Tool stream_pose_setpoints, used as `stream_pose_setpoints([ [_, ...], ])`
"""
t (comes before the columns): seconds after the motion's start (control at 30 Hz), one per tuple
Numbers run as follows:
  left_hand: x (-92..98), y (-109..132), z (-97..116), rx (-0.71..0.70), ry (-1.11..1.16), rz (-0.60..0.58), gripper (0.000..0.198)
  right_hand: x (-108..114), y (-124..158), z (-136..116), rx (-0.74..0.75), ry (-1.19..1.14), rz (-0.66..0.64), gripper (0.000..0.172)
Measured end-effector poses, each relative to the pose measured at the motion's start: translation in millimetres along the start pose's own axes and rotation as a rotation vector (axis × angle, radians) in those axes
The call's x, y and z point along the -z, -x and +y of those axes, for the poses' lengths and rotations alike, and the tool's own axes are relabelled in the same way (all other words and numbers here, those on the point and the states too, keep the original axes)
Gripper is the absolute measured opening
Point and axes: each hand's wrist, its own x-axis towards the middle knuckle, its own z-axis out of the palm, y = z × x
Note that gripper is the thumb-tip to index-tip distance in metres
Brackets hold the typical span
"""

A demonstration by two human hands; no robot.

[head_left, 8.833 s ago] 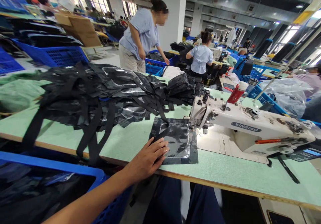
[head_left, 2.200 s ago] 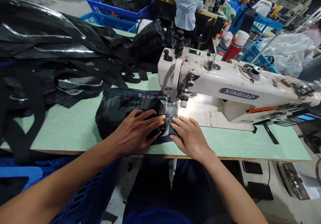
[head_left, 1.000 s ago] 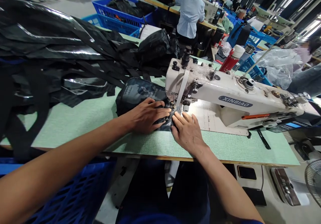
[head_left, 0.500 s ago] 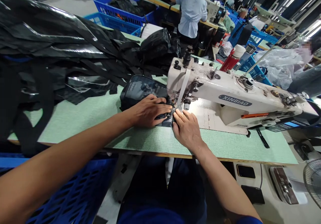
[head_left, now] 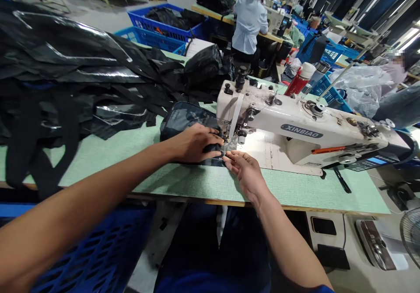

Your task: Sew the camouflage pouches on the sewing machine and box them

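1. Grey-blue camouflage piece (head_left: 185,117) lies on the pale green desk (head_left: 98,153), its right end pushed under the head of a white sewing machine (head_left: 305,126), at the presser foot (head_left: 229,139).

2. Left hand (head_left: 193,144) rests palm-down on the piece, fingers (head_left: 211,136) stretched flat and close together, pressing the cloth to the desk just left of the foot and clamping nothing.

3. Right hand (head_left: 246,172) comes in from the near side, its fingertips (head_left: 230,156) drawn together on the near edge of the piece, right in front of the foot on the lit bed of the machine.

4. By the look of it, the work is at the stitching stage. The edge sits at the foot, while most of the piece bulges to the left and has not gone under it. How much of the seam is sewn cannot be read from this angle.

5. Behind the hands, a heap of black straps and panels (head_left: 82,78) covers the left of the desk. A black bag (head_left: 205,65) sits at its far edge.

6. A red bottle (head_left: 295,82) stands behind the machine, and a blue crate (head_left: 108,258) sits below the desk by the person's left arm.

7. Farther back, a co-worker in a light-blue shirt (head_left: 249,21) sits at another desk, facing away.
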Motion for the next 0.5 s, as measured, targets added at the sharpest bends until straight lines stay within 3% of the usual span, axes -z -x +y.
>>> stream_pose_setpoints([
  [0.13, 23.2, -11, 8, 0.021, 0.093, -0.032, 0.04, -20, -7, 7, -0.133, -0.197, -0.001, 0.024],
  [0.23, 28.1, -11, 4, 0.048, 0.09, -0.044, 0.039, -34, -11, 15, -0.147, -0.291, 0.004, 0.018],
  [0.4, 14.6, 0, -25, -0.105, 0.211, -0.062, 0.037, -28, -3, 17, -0.166, -0.303, -0.055, 0.022],
  [0.5, -0.4, 5, -36, -0.066, 0.145, -0.025, 0.035, -7, 7, 10, -0.097, -0.001, -0.07, 0.023],
])
